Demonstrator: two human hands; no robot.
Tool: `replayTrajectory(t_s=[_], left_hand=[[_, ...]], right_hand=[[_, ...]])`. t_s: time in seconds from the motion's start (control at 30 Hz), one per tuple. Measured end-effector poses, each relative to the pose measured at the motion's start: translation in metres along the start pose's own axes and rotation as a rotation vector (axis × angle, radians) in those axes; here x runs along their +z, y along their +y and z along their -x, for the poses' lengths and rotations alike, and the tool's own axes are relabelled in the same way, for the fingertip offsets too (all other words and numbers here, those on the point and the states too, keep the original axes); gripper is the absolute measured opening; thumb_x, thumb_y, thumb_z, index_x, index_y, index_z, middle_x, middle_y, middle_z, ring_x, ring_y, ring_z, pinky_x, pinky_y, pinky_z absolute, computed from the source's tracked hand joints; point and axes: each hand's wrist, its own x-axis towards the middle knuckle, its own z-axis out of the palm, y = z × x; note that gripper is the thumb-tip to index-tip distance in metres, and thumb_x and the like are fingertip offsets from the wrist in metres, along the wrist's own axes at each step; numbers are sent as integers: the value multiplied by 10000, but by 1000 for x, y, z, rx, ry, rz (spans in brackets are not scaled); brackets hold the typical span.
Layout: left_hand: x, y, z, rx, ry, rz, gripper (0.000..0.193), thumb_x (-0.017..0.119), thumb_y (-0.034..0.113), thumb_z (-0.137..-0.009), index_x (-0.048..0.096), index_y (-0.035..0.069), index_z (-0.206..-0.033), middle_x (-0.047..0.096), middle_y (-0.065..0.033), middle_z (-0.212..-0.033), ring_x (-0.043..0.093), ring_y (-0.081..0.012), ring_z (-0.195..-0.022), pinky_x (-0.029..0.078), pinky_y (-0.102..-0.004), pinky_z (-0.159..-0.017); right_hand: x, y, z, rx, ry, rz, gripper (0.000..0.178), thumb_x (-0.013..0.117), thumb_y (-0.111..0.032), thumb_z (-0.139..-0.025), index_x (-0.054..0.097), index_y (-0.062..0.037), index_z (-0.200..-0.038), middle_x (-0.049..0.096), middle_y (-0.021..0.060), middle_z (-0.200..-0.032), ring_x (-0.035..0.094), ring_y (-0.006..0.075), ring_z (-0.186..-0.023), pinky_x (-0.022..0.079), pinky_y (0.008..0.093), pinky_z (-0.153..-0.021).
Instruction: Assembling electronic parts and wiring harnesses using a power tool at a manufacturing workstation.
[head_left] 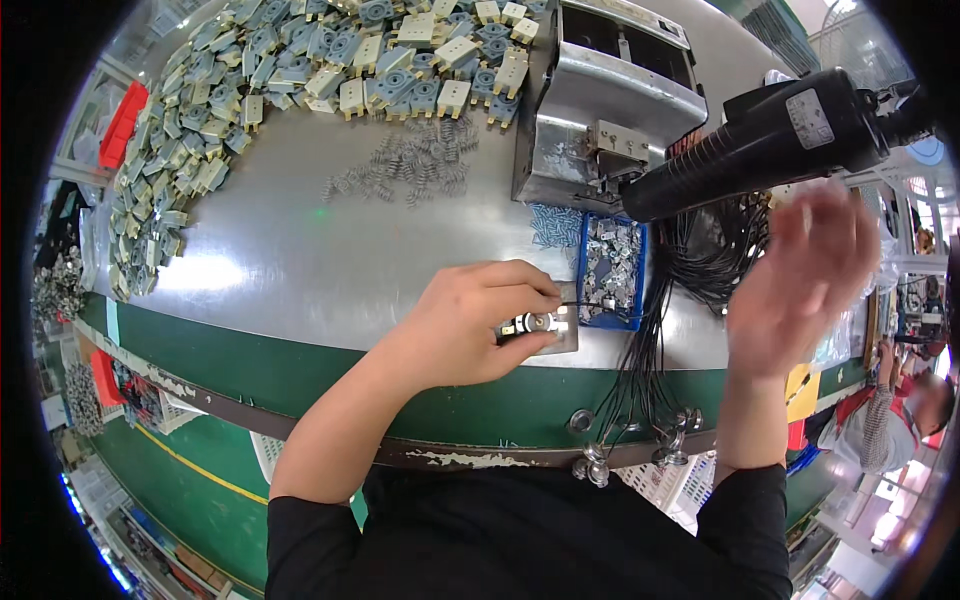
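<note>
My left hand (480,322) is closed round a small white-and-metal part (541,322), thumb on the near side and fingers on the far side. The part sits on a small metal plate (570,333) near the front of the metal table, and a dark wire reaches it from the right. My right hand (800,285) is raised at the right, smeared by motion, so its grip does not show. Just beyond it hangs a black power screwdriver (755,145), its tip pointing left toward a metal screw feeder (600,100).
A blue tray (583,270) holds small metal pieces, with loose screws (556,226) beside it. Black cables (650,345) with round metal ends drape over the green front edge. Springs (415,160) and a heap of grey-and-cream housings (330,65) lie farther back. Another person (885,430) is at far right.
</note>
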Motion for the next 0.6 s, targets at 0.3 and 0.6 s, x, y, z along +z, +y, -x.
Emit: replayTrajectory(t_s=[0.3, 0.6], left_hand=[[-2, -3, -2, 13, 7, -12, 305, 910, 78, -752, 767, 34, -1019, 777, -106, -1107, 775, -308, -1069, 629, -410, -884], [-2, -3, 1, 18, 21, -22, 288, 900, 75, -757, 768, 48, -1012, 779, -87, -1092, 775, -296, -1086, 633, -414, -875]], right_hand=[[45, 27, -41, 605, -368, -935, 1149, 588, -910, -848, 399, 17, -1500, 656, 128, -909, 690, 237, -790, 569, 344, -748], [75, 15, -78, 474, 115, -490, 1117, 367, -1008, -839, 458, -54, -1412, 543, 80, -773, 522, 211, -605, 459, 376, -590]])
